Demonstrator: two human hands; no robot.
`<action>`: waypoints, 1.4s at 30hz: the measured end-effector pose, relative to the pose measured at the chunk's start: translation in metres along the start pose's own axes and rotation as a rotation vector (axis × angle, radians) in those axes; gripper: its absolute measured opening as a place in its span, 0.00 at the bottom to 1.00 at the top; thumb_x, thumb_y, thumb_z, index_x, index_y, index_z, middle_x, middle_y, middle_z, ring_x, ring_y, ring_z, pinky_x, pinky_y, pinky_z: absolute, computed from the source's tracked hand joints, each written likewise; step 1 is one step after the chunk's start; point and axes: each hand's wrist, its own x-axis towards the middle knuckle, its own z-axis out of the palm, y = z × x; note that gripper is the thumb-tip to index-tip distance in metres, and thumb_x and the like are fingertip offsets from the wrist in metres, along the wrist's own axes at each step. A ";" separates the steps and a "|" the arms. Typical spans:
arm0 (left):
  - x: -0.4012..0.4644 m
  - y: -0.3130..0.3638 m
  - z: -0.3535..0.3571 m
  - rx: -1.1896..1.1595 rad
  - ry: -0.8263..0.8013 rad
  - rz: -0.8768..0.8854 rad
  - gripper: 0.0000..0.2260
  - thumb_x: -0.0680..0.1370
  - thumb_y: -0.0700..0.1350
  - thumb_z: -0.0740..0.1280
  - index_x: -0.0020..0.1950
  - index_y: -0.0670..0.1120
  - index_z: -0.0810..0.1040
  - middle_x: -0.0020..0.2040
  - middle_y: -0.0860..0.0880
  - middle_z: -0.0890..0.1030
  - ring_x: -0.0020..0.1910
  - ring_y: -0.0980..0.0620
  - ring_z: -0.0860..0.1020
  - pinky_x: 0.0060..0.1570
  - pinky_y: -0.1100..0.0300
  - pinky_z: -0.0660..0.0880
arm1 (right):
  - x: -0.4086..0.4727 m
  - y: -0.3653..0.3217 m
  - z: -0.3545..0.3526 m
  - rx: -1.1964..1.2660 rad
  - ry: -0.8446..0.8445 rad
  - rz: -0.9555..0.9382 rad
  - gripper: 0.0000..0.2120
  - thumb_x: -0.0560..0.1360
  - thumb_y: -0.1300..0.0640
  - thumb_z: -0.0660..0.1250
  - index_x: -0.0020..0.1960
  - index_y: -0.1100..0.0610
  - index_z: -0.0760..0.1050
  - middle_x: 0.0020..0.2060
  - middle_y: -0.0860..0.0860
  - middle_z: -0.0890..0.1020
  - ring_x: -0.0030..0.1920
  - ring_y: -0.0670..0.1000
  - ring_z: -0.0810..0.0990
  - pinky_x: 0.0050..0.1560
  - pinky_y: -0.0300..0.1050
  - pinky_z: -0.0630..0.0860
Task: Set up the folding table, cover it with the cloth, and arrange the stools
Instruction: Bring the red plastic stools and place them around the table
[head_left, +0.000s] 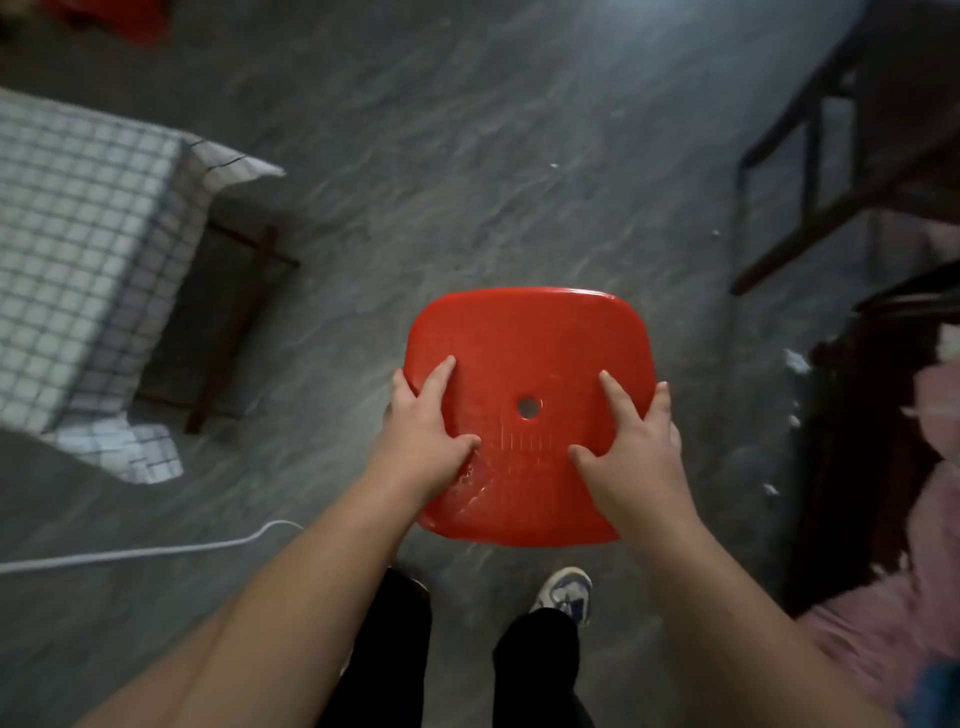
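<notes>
Nearby, checked cloth (78, 234) covering table, red stool (524, 364) gripped, dark chair (810, 171) right

Red stool (524, 364) legs hidden beneath its seat — checked table (78, 234) cut off left.

There are no words, numbers, labels or brand names to read anywhere. The red stool (524, 364) has only a round hole and some small raised lines on its seat, just below the hole. They do not spell anything.
</notes>
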 end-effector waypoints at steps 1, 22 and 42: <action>0.004 -0.018 -0.014 -0.022 0.022 -0.026 0.43 0.70 0.50 0.77 0.77 0.67 0.54 0.81 0.44 0.44 0.77 0.41 0.60 0.74 0.46 0.63 | 0.002 -0.021 0.011 -0.016 -0.016 -0.022 0.41 0.73 0.47 0.72 0.77 0.33 0.51 0.80 0.53 0.43 0.78 0.60 0.51 0.76 0.60 0.59; 0.081 -0.272 -0.213 -0.366 0.328 -0.404 0.45 0.72 0.54 0.75 0.76 0.68 0.45 0.80 0.46 0.48 0.76 0.41 0.61 0.70 0.41 0.68 | 0.074 -0.380 0.213 -0.456 -0.310 -0.443 0.41 0.73 0.50 0.73 0.76 0.32 0.52 0.80 0.52 0.45 0.78 0.59 0.52 0.74 0.59 0.62; 0.180 -0.261 -0.196 -0.635 0.540 -0.727 0.40 0.76 0.51 0.72 0.77 0.62 0.46 0.79 0.43 0.47 0.76 0.39 0.59 0.71 0.41 0.66 | 0.228 -0.476 0.283 -0.720 -0.545 -0.853 0.44 0.73 0.51 0.74 0.76 0.31 0.49 0.80 0.46 0.43 0.78 0.58 0.51 0.70 0.61 0.66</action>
